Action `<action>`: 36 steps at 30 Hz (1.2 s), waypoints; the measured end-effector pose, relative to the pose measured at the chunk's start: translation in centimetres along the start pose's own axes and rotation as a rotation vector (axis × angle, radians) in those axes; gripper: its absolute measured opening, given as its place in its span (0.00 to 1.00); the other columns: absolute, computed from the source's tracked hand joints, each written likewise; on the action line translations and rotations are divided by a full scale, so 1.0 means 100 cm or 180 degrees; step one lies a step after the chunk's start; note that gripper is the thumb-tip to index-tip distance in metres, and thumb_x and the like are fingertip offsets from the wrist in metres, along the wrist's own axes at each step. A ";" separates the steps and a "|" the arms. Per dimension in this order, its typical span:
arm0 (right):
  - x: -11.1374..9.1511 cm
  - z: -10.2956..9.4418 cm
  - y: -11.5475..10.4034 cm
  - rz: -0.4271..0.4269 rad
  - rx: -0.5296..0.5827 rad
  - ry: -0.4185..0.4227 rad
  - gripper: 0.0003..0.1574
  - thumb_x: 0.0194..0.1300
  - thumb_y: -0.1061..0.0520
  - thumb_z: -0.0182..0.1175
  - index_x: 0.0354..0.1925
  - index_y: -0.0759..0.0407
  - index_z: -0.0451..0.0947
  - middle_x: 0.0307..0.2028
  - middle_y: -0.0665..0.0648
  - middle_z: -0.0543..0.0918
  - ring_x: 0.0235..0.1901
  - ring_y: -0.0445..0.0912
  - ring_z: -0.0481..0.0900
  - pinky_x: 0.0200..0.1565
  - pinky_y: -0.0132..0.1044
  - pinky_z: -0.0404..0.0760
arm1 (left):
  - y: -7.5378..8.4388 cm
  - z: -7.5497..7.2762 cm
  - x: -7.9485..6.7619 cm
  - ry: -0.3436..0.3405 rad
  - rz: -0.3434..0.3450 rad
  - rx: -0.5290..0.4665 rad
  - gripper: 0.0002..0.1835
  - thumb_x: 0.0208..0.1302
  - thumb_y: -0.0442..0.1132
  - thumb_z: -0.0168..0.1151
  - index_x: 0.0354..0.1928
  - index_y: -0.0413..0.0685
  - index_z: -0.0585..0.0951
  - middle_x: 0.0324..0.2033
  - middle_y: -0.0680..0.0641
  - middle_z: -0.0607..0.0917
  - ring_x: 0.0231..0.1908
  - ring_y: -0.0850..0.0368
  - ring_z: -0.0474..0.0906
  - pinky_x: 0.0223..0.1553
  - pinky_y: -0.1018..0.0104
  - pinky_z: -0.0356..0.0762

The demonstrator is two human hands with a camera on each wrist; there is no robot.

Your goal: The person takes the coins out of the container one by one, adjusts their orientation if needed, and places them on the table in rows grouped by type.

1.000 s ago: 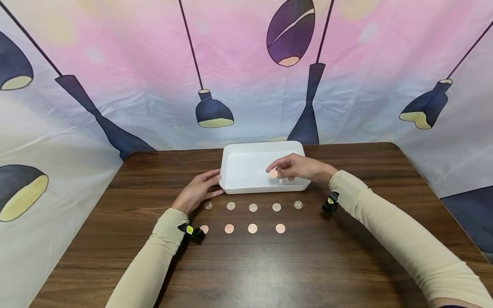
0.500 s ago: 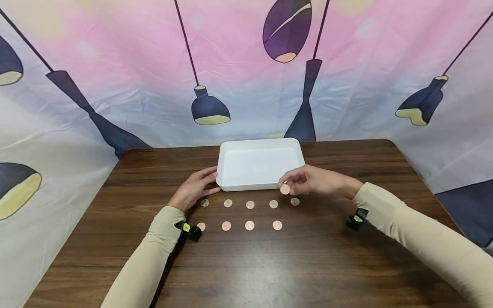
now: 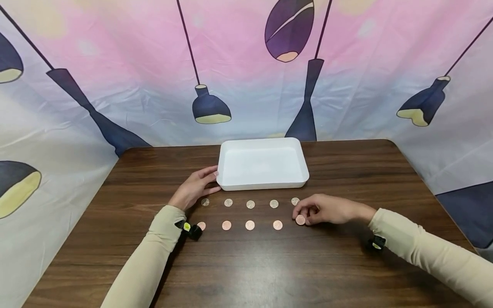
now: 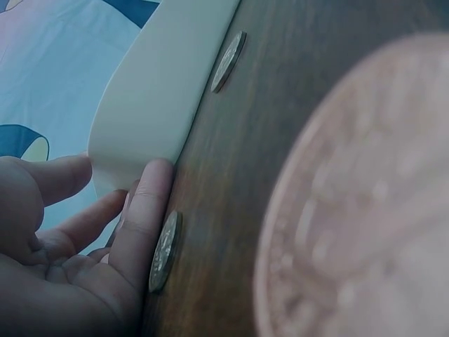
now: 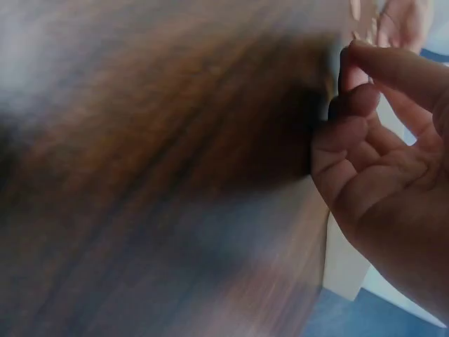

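My right hand [image 3: 331, 208] pinches a copper-coloured coin [image 3: 300, 220] between thumb and fingers, low over the table at the right end of the front row. In the right wrist view the curled fingers [image 5: 344, 137] largely hide that coin. My left hand [image 3: 195, 186] touches the left side of a white tray [image 3: 263, 186], fingers extended. Seen from the left wrist, fingertips [image 4: 156, 175] rest against the tray's outer wall [image 4: 151, 98]. A silvery coin [image 4: 165, 251] lies beside them, and a copper coin [image 4: 365, 210] looms large and blurred in front.
Behind the copper row, which includes a coin [image 3: 250, 225], runs a row of silvery coins, one of them a coin [image 3: 250, 204]. Both rows lie on a dark wooden table [image 3: 239, 269] in front of the tray. A patterned cloth [image 3: 154, 64] hangs behind.
My right hand has come out from over the tray with the copper coin, moving right and towards me down to the front row. The left hand has stayed at the tray.
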State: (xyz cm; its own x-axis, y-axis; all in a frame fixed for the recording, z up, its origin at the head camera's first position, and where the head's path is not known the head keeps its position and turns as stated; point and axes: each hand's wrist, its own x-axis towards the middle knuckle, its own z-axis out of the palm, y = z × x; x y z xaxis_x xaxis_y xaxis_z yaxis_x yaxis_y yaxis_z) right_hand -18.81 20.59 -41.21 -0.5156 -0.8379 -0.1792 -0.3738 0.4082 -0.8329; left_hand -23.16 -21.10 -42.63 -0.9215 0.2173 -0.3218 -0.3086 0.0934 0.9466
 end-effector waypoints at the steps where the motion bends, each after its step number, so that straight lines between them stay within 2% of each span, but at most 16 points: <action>1: -0.001 0.002 0.000 0.0012 -0.0078 0.0037 0.19 0.69 0.72 0.61 0.52 0.56 0.85 0.34 0.48 0.82 0.33 0.37 0.76 0.35 0.25 0.76 | 0.000 0.000 0.000 -0.0007 0.0000 0.0002 0.30 0.86 0.40 0.47 0.84 0.43 0.57 0.77 0.35 0.65 0.74 0.42 0.66 0.61 0.64 0.84; 8: -0.004 0.010 0.002 0.0014 -0.0364 0.0245 0.19 0.68 0.70 0.64 0.51 0.52 0.86 0.30 0.42 0.79 0.30 0.34 0.73 0.33 0.26 0.74 | -0.003 0.000 0.000 0.0001 -0.0038 0.0004 0.31 0.86 0.40 0.48 0.84 0.44 0.57 0.77 0.36 0.64 0.74 0.42 0.66 0.62 0.64 0.84; 14: -0.004 0.013 0.002 -0.0115 -0.0490 0.0388 0.19 0.67 0.71 0.65 0.51 0.53 0.86 0.29 0.42 0.77 0.27 0.34 0.70 0.31 0.27 0.73 | -0.005 0.000 0.002 0.0027 -0.0021 -0.0006 0.30 0.86 0.41 0.48 0.84 0.45 0.57 0.77 0.36 0.64 0.73 0.42 0.67 0.62 0.64 0.84; 20: -0.005 0.016 0.005 -0.0005 -0.0444 0.0450 0.19 0.69 0.69 0.67 0.53 0.51 0.86 0.32 0.43 0.77 0.28 0.35 0.70 0.32 0.27 0.74 | -0.006 -0.001 0.002 0.0043 -0.0010 0.0009 0.31 0.86 0.41 0.48 0.84 0.44 0.57 0.78 0.36 0.64 0.74 0.42 0.66 0.61 0.64 0.84; 29: -0.008 0.015 0.011 -0.0005 -0.0428 0.0533 0.17 0.67 0.68 0.68 0.50 0.50 0.86 0.31 0.43 0.77 0.27 0.34 0.70 0.31 0.27 0.74 | -0.005 0.003 0.004 0.0043 0.0001 -0.0015 0.30 0.86 0.40 0.49 0.83 0.43 0.58 0.77 0.36 0.65 0.73 0.41 0.66 0.61 0.64 0.84; 33: -0.013 0.015 0.011 -0.0028 -0.0374 0.0587 0.13 0.71 0.64 0.67 0.52 0.51 0.85 0.32 0.43 0.78 0.28 0.34 0.71 0.31 0.27 0.74 | -0.004 0.008 0.005 0.0080 0.0001 -0.0020 0.30 0.85 0.39 0.50 0.82 0.43 0.60 0.76 0.36 0.66 0.72 0.41 0.68 0.59 0.63 0.86; 36: -0.016 0.013 0.009 -0.0073 -0.0338 0.0727 0.11 0.74 0.62 0.66 0.53 0.54 0.85 0.34 0.43 0.79 0.31 0.35 0.74 0.34 0.28 0.77 | -0.003 0.011 0.004 0.0113 0.0050 0.0025 0.29 0.85 0.39 0.51 0.82 0.41 0.61 0.74 0.35 0.67 0.70 0.41 0.70 0.58 0.62 0.87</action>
State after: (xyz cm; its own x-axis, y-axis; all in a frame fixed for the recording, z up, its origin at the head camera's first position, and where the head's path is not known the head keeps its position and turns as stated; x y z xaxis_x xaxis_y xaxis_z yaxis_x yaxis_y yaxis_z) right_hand -17.33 21.79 -42.32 -0.6623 -0.7487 -0.0278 -0.4603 0.4359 -0.7734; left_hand -23.20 -19.96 -43.12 -0.9341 0.1843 -0.3059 -0.2922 0.0979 0.9513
